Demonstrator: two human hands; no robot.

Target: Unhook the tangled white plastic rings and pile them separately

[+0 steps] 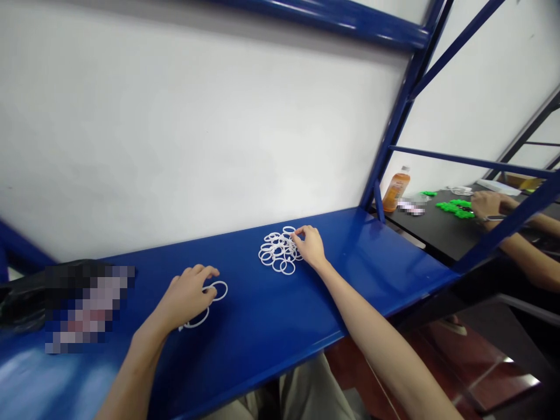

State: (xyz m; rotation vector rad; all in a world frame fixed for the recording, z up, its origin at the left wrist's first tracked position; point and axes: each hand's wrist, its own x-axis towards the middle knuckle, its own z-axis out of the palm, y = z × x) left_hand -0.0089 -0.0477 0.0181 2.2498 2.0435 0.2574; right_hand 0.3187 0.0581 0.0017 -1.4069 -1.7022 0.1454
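My left hand [187,298] is low over the blue shelf, its thumb and index finger apart. By its thumb is a white plastic ring [226,290], and a second white ring [207,318] lies partly hidden under the palm; whether the thumb touches either is unclear. Farther right, several thin white rings, like looped cable ties, overlap in a loose pile [279,252]. My right hand [311,245] is at the right edge of this pile, thumb and fingertips pinched on a white ring there. The fingers partly cover that ring.
At the left of the blue shelf [262,315] lie a black plastic bag [21,297] and a blurred-out packet [91,315]. Blue metal posts [394,116] frame the right side. Beyond, a co-worker's hands [487,204] are near green pieces [457,208] and an orange bottle [396,191].
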